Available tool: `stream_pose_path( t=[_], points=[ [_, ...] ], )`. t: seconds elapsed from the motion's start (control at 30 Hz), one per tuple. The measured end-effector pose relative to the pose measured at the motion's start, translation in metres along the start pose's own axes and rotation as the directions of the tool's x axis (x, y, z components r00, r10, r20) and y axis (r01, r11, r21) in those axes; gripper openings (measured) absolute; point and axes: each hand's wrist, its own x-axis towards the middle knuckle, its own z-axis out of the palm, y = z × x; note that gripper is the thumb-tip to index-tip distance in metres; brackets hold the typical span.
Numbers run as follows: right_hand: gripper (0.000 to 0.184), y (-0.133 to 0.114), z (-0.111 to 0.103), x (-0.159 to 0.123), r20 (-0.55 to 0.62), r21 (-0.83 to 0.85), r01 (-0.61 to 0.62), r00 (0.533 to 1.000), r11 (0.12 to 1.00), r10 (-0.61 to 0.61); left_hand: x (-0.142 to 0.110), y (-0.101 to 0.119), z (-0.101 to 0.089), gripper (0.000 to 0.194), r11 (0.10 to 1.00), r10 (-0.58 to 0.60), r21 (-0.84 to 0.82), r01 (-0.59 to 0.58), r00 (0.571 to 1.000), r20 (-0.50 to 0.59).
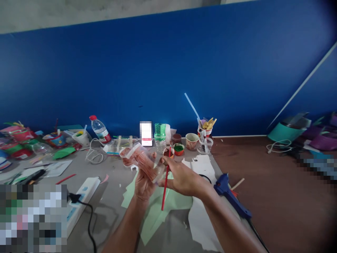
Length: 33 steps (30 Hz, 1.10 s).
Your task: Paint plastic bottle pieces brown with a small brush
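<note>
My left hand (144, 186) is wrapped from below around a clear plastic bottle piece (144, 161), tilted and streaked with reddish-brown paint. At its near right end, the plastic is bare and see-through. My right hand (185, 177) is closed beside that end, with a thin red stick (165, 191) held upright by the thumb and fingers. Whether the stick carries brush hairs I cannot tell. Just behind the right fingers stands a small cup of brown paint (168, 153), next to a cup of green paint (179, 149).
Pale green paper (155, 218) and white paper (202, 218) lie beneath my hands. A blue glue gun (231, 196) rests at right, its cord trailing forward. A power strip (84, 196), a water bottle (100, 130) and a lit phone (146, 133) are on the table.
</note>
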Motion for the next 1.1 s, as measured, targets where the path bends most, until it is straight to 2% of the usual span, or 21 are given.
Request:
stream_pose_path(
  t=[0.13,0.3,0.43,0.53,0.63,0.73,0.83,0.97,1.1],
  points=[
    [0.067,-0.001,-0.001,0.001,0.016,0.026,0.012,1.0,1.0,-0.012,0.001,0.001,-0.002,0.045,0.999,0.001,-0.039,0.0,0.999,0.035],
    [0.057,0.0,0.002,0.003,-0.054,0.02,-0.025,0.998,1.0,0.026,0.002,0.003,-0.015,0.044,1.0,0.002,0.005,-0.002,0.992,0.127],
    [0.059,0.002,-0.003,0.002,-0.124,-0.006,-0.049,0.991,0.999,0.047,0.001,0.002,-0.018,0.045,0.998,-0.006,0.064,0.004,0.999,0.041],
    [0.06,0.006,-0.013,-0.002,-0.184,-0.023,-0.049,0.982,0.999,0.044,0.003,0.003,-0.011,0.035,0.997,0.006,0.072,-0.001,0.998,-0.064],
    [0.058,0.011,-0.025,-0.006,-0.219,-0.026,-0.066,0.974,0.997,0.059,0.008,0.007,-0.003,0.027,0.993,0.093,0.094,-0.078,0.98,-0.175],
    [0.064,0.016,-0.034,-0.009,-0.243,-0.041,-0.078,0.968,0.996,0.065,0.013,0.016,0.002,0.029,0.971,0.23,0.139,-0.196,0.928,-0.293],
    [0.068,0.022,-0.037,-0.009,-0.246,-0.065,-0.09,0.967,0.994,0.072,0.016,0.023,0.004,0.038,0.942,0.318,0.195,-0.272,0.909,-0.271],
    [0.069,0.03,-0.039,-0.01,-0.24,-0.13,-0.055,0.971,0.99,0.023,0.017,0.022,0.002,0.047,0.902,0.371,0.326,-0.284,0.896,-0.246],
    [0.07,0.035,-0.041,-0.012,-0.217,-0.212,-0.033,0.976,0.977,-0.014,0.019,0.013,-0.008,0.042,0.814,0.479,0.492,-0.308,0.835,-0.27]
  ],
)
